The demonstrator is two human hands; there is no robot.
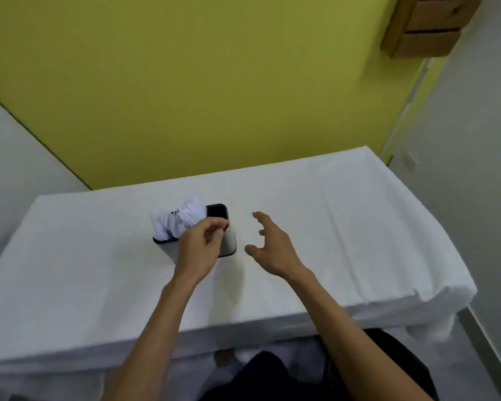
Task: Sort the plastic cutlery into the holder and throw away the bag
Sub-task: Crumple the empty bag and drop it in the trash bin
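1. The table (359, 227), under a white cloth, carries everything.
2. The grey holder (229, 245) stands left of its middle.
3. The right hand (272, 247) hovers beside the holder, fingers spread apart.
4. The left hand (198, 247) is before the holder, fingers curled; whether they pinch anything, I cannot tell.
5. White plastic cutlery (182, 218) stands in the holder's left part.

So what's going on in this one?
A person works at a white-covered table. White plastic cutlery stands bunched in the left part of the grey holder; its right compartment looks empty. The left hand is curled at the holder's front rim; whether it pinches anything is unclear. The right hand hovers open beside it. No bag shows.
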